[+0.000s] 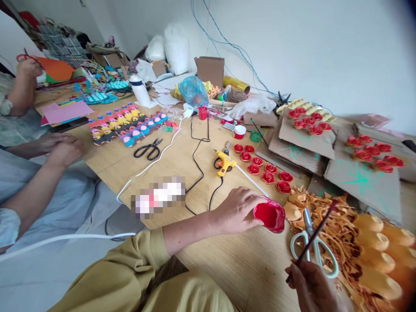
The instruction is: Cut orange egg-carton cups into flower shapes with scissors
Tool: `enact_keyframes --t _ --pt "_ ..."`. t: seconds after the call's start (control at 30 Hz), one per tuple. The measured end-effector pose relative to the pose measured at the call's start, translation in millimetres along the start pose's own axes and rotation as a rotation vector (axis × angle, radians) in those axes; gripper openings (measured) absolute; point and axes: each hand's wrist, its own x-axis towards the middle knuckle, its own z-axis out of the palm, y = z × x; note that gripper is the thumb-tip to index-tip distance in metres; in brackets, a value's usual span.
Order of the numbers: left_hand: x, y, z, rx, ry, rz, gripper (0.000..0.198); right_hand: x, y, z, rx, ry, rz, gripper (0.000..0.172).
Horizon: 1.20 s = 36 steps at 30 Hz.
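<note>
My left hand grips a small cup with a wavy rim, painted red inside, its opening turned toward me. In my right hand is a thin paintbrush, slanting up with its dark red tip away from the cup. Below the brush lie scissors with pale handles, beside orange egg-carton scraps and uncut egg-carton cups. Several red roses stand in rows beyond my left hand. A yellow glue gun rests left of them.
Cardboard sheets carry more red roses at the right. A red-and-white tub, black-handled scissors, painted egg-carton figures and a white bottle stand farther back. Cords cross the table. Other people's hands are at the left.
</note>
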Motion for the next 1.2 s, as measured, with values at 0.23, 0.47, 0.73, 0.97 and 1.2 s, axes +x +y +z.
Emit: enact_keyframes --t 0.23,0.47,0.73,0.97,1.2 --pt "21.3 -11.7 21.2 0.023 -0.121 0.024 0.107 -15.7 -16.8 10.3 -0.086 0.134 0.023 0.040" --pt "40.7 -14.9 41.2 0.057 -0.231 -0.006 0.116 -13.9 -10.6 15.6 -0.079 0.135 -0.008 0.042" --pt "40.5 -17.6 38.8 0.080 -0.203 -0.043 0.114 -6.4 -25.6 24.1 -0.004 0.088 -0.010 0.041" --pt "36.3 -21.0 34.2 0.089 -0.093 -0.135 0.119 4.7 -38.3 40.7 -0.038 0.029 0.008 0.044" --pt "33.0 -34.6 32.0 0.077 -0.015 -0.208 0.127 21.6 -42.1 54.7 -0.139 0.019 -0.056 0.046"
